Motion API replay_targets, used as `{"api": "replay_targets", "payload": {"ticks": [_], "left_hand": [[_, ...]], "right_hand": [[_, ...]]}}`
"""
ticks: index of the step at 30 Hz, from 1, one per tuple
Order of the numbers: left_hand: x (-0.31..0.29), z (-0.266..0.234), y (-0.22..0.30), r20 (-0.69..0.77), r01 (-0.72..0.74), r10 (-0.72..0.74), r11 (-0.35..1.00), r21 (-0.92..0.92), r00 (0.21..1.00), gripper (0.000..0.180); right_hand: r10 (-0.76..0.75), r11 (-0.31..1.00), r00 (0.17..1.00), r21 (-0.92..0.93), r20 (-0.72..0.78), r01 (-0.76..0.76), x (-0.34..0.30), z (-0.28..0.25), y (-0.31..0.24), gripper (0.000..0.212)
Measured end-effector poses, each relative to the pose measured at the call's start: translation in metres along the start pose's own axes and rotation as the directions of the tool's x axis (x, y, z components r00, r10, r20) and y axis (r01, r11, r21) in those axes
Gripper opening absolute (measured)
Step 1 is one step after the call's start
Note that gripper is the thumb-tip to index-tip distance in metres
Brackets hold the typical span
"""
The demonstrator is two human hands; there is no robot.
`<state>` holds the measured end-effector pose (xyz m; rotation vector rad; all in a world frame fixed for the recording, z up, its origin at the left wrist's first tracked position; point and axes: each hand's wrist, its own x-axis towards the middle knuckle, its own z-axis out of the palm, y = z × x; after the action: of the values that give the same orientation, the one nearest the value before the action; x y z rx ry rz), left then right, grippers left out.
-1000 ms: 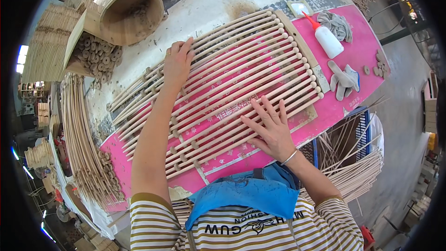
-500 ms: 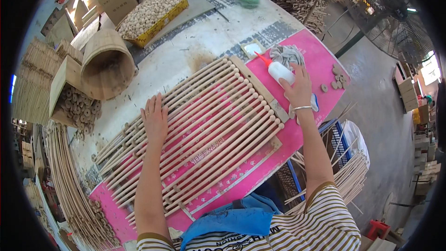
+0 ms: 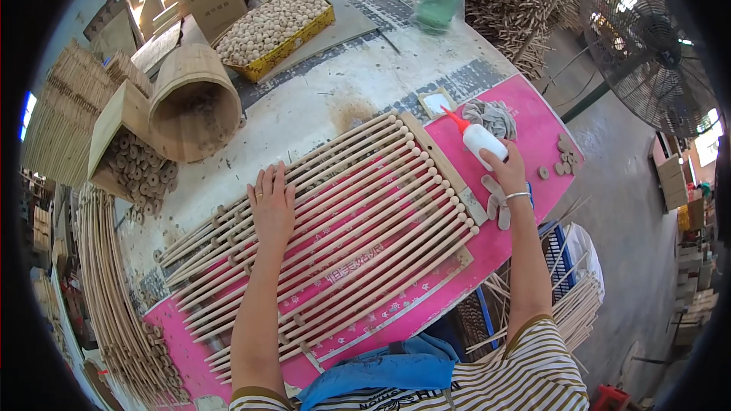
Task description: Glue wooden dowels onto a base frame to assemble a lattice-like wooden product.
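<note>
My left hand (image 3: 272,209) lies flat, fingers stretched out, across a row of thin wooden rods (image 3: 335,228). Each rod carries a small round wooden ball at its right end, and these balls line up along a wooden strip (image 3: 445,164). Small wooden rings (image 3: 221,222) sit on several rods near their left ends. On the right, my right hand (image 3: 512,171) is closed round the lower end of a white squeeze bottle (image 3: 481,141) with a red pointed nozzle. The nozzle points up and left, beside a crumpled grey cloth (image 3: 491,116). A pale glove (image 3: 499,202) lies below the bottle.
A yellow tray of wooden balls (image 3: 285,59) stands at the back. A wooden barrel (image 3: 194,106) and a box of wooden rings (image 3: 95,160) are at left, above bundled rods (image 3: 114,289). Loose rings (image 3: 563,156) lie at the right edge, near a standing fan (image 3: 655,46).
The whole scene has shifted down and right in view. My right hand's fingers have closed round the bottle's lower end, and more of the glove shows. My left hand stays on the rods.
</note>
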<state>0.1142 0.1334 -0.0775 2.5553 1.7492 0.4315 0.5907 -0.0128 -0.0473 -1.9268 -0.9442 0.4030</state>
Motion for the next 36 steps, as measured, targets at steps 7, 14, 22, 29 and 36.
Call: {"api": "replay_targets", "payload": {"ticks": [7,14,22,29,36], "left_hand": [[-0.002,0.001,-0.001,-0.025,0.000,0.000,1.000,0.010,1.000,0.054],[-0.003,0.000,0.000,-0.027,0.002,-0.002,1.000,0.004,1.000,0.054],[-0.003,-0.001,0.001,-0.012,0.010,-0.010,1.000,-0.002,1.000,0.054],[-0.003,-0.003,0.003,-0.012,0.014,-0.014,1.000,-0.003,1.000,0.054],[-0.003,-0.003,0.003,-0.036,0.004,-0.004,1.000,-0.014,0.999,0.053]], "right_hand": [[-0.281,0.949,0.952,0.184,0.124,0.256,-0.017,0.042,-0.057,0.059],[-0.546,0.829,0.828,-0.064,0.127,0.556,-0.023,0.073,-0.107,0.056],[-0.597,0.784,0.789,-0.103,0.146,0.612,-0.020,0.088,-0.115,0.053],[-0.632,0.739,0.758,-0.168,0.161,0.652,-0.018,0.089,-0.115,0.053],[-0.649,0.724,0.744,-0.169,0.159,0.669,-0.021,0.091,-0.118,0.055]]}}
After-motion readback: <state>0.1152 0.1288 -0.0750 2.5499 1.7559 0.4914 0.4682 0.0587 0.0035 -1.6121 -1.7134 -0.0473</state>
